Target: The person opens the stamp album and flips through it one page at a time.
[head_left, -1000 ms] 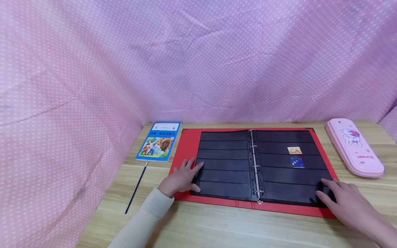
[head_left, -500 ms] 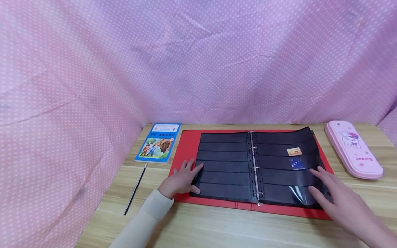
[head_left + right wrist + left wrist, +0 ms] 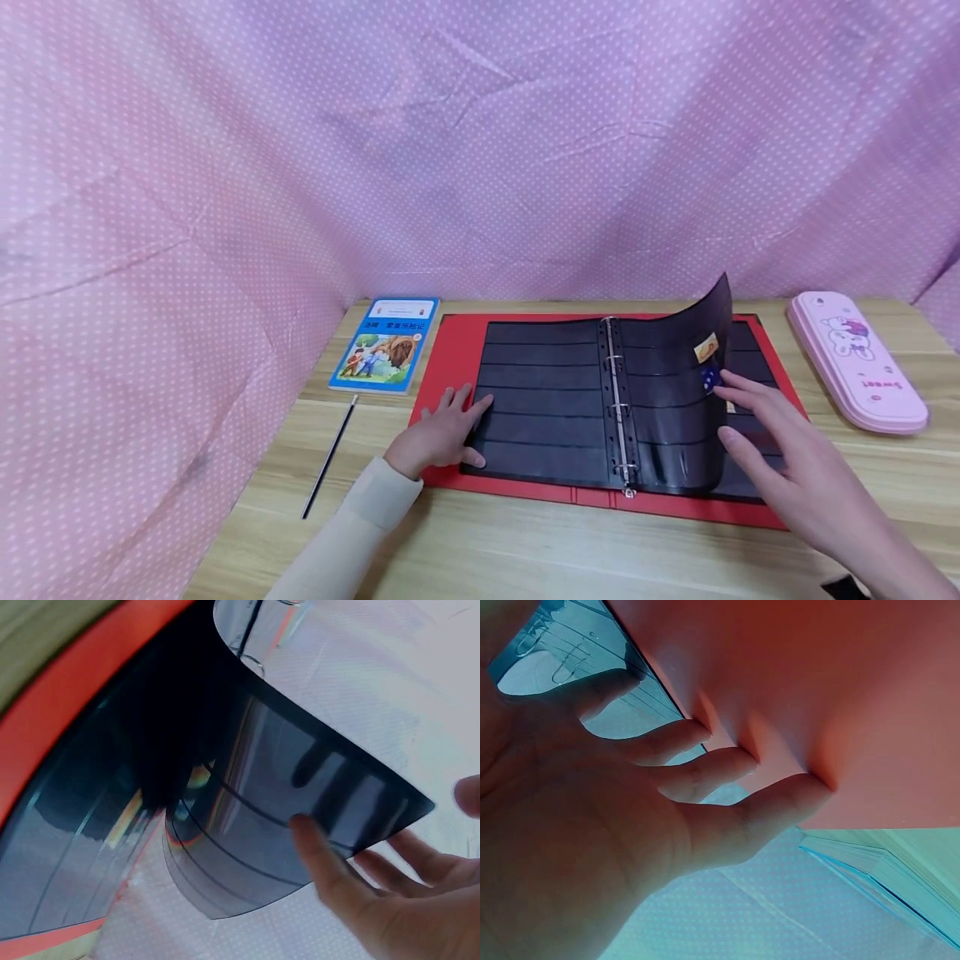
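A red ring binder [image 3: 448, 362] lies spread on the table, with black pocket pages on both sides. My left hand [image 3: 438, 433] rests with spread fingers on its left cover and page edge; in the left wrist view, the fingertips [image 3: 821, 787] press the red cover. My right hand [image 3: 806, 462] holds the outer edge of a right-hand page [image 3: 663, 429], thumb on its underside and fingers on the other face. This page curls upward, its far corner raised. Two stamp-sized cards, one cream-orange [image 3: 706, 348] and one dark blue [image 3: 708, 380], show in its pockets. Beneath lies another black page [image 3: 750, 450].
A blue picture-covered book [image 3: 382, 346] lies left of the binder, with a thin dark pencil-like stick [image 3: 330, 458] in front of it. A pink pencil case [image 3: 858, 362] with a rabbit lies at the right. Pink dotted cloth [image 3: 480, 167] hangs behind the table.
My right hand has moved left from the binder's right edge, lifting and curling the page, so the page beneath shows. The left hand has stayed put.
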A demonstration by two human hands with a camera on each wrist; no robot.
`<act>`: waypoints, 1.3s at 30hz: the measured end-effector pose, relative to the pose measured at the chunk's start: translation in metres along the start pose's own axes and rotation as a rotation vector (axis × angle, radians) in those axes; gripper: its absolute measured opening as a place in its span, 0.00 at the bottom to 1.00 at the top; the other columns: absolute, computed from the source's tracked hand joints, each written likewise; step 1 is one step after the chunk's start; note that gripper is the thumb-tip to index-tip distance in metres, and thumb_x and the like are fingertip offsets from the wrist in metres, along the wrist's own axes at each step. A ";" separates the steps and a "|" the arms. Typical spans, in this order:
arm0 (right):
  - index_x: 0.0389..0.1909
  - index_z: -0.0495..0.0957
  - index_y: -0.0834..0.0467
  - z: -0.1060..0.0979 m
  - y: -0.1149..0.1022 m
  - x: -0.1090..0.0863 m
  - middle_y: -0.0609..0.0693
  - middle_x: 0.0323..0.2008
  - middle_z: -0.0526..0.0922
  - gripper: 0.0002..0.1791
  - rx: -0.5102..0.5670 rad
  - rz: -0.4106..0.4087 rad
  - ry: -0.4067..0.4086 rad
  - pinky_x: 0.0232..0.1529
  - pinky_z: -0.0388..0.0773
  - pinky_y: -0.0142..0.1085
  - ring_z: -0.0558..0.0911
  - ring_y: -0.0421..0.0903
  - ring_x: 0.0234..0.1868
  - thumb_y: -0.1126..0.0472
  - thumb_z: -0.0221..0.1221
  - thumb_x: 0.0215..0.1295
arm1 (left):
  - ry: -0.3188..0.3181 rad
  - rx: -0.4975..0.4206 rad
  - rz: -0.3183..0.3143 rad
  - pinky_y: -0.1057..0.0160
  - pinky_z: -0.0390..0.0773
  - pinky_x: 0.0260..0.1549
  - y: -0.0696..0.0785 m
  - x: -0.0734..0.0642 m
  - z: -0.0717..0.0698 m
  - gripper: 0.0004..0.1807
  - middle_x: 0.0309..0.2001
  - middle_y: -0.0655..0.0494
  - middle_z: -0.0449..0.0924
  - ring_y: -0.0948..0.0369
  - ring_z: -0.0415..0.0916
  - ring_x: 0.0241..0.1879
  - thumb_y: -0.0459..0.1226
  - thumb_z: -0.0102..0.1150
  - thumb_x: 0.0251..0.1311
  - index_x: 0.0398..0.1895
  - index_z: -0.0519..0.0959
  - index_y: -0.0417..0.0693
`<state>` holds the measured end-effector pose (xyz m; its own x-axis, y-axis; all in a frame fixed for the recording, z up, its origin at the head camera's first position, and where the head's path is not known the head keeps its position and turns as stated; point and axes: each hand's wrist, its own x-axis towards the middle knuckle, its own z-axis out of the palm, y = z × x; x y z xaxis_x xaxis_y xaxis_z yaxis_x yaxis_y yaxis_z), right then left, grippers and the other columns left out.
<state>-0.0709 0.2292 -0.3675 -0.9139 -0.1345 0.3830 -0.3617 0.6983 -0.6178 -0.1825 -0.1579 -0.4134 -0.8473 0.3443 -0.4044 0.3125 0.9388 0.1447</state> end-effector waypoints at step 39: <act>0.71 0.57 0.54 0.039 -0.019 0.066 0.51 0.65 0.65 0.27 0.259 -0.276 -0.150 0.58 0.61 0.27 0.65 0.45 0.63 0.65 0.47 0.73 | -0.017 -0.043 0.003 0.34 0.58 0.57 -0.005 0.002 -0.010 0.50 0.72 0.47 0.47 0.45 0.44 0.69 0.50 0.72 0.44 0.73 0.57 0.61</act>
<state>-0.1317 0.1794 -0.3570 -0.7859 -0.4063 0.4662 -0.6141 0.4243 -0.6655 -0.1897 -0.1620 -0.4061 -0.8389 0.3476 -0.4189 0.2961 0.9371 0.1847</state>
